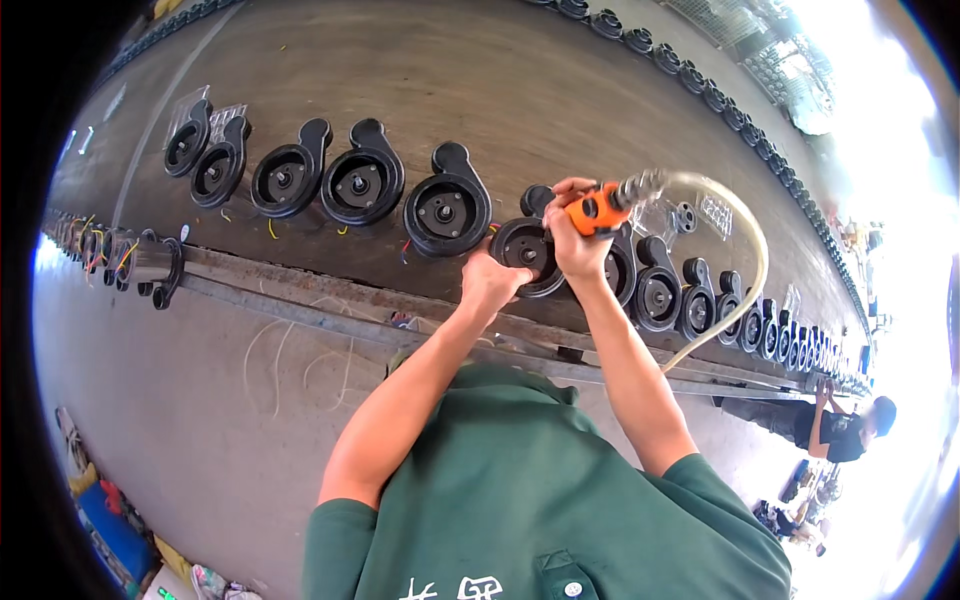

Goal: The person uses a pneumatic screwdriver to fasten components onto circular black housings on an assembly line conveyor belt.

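In my right hand (pixel 578 240) is an orange pneumatic screwdriver (pixel 597 210), its clear air hose (pixel 758 240) curving away to the right and down. The tool is over a round black blower housing (pixel 522 258) with a motor shaft at its centre; where its tip meets the housing is hidden by my hand. My left hand (pixel 488 280) grips the left rim of this same housing, thumb on top and fingers round the edge. Just left of it lies another black housing (pixel 447 213) with coloured wires. A further one (pixel 618 265) sits partly behind my right wrist.
Several like housings (pixel 362 180) line the dark worktable (pixel 300 60) on both sides. Clear plastic parts (pixel 715 212) lie beyond my right hand. A metal rail (pixel 300 308) runs along the table's near edge. At far right another person (pixel 845 430) works at the line.
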### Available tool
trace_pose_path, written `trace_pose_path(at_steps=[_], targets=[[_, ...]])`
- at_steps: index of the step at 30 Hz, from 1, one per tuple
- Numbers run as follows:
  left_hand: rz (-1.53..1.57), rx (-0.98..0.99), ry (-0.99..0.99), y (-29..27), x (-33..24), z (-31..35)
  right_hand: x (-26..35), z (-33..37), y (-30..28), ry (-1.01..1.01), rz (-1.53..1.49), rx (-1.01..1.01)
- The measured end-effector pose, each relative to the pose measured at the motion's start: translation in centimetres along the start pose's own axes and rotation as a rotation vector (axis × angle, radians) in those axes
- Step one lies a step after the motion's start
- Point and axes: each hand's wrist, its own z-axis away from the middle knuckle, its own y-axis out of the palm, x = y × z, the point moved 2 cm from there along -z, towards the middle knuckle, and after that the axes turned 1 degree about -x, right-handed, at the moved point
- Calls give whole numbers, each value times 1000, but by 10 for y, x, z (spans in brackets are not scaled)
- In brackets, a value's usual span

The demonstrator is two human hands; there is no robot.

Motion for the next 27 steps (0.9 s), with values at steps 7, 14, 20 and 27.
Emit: trace_pose_path(at_steps=[7, 14, 20, 27], targets=[[-64, 28, 21, -3, 1, -3, 37, -8, 26, 129, -296, -36], [-112, 6, -18, -1, 2, -6, 13, 6, 36, 188, -228, 21], [-99, 44, -19, -5, 6, -9, 13, 7, 40, 157, -224, 53], [-124, 56, -25, -5, 8, -13, 10, 10, 34, 150, -221, 73]])
